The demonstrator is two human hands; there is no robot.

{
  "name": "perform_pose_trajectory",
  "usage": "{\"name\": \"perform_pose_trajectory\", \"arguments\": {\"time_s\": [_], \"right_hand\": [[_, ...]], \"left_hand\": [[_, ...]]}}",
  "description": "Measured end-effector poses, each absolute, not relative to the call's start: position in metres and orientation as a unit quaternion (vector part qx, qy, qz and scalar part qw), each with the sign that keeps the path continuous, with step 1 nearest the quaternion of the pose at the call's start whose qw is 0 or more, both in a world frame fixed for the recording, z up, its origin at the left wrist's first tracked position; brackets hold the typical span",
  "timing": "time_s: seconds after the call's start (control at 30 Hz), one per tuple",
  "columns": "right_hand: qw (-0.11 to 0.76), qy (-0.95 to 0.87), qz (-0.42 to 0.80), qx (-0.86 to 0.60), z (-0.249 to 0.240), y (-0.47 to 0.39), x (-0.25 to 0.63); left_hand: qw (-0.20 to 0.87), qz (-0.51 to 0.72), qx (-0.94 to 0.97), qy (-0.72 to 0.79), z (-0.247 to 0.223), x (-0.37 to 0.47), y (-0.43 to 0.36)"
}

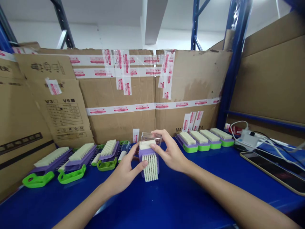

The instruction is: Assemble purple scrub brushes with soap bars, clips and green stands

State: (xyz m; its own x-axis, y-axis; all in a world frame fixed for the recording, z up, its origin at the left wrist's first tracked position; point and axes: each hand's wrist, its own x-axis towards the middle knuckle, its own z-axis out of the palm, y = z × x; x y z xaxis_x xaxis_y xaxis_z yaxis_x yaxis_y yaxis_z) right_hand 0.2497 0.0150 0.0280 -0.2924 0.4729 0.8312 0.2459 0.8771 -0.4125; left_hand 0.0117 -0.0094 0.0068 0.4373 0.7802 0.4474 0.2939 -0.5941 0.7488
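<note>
A purple brush [149, 161] with cream bristles stands on end at the middle of the blue table [166, 197], bristles facing me. My left hand [125, 171] grips its left side, thumb on the bristles. My right hand [168, 152] holds its right side and top, where a clear plastic cover [151, 138] sits over a white block.
Three purple brushes with green handles [71, 165] lie in a row at the left. Three finished purple-and-green brushes [205, 138] lie at the right. A charger with white cables [247, 140] and a phone [274, 170] rest at far right. Taped cardboard [143, 95] walls the back.
</note>
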Motion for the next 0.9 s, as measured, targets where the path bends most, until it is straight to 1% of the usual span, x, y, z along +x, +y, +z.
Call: {"name": "perform_pose_trajectory", "arguments": {"time_s": [0.27,0.9], "right_hand": [[0.545,-0.802,0.106,-0.221,0.0265,0.0155,0.2497],[0.527,-0.818,0.104,-0.208,0.0295,0.0113,0.2499]], "left_hand": [[0.314,0.408,0.788,0.339,0.0064,0.0117,-0.0091],[0.305,0.397,0.794,0.345,0.0035,0.0093,-0.0065]]}}
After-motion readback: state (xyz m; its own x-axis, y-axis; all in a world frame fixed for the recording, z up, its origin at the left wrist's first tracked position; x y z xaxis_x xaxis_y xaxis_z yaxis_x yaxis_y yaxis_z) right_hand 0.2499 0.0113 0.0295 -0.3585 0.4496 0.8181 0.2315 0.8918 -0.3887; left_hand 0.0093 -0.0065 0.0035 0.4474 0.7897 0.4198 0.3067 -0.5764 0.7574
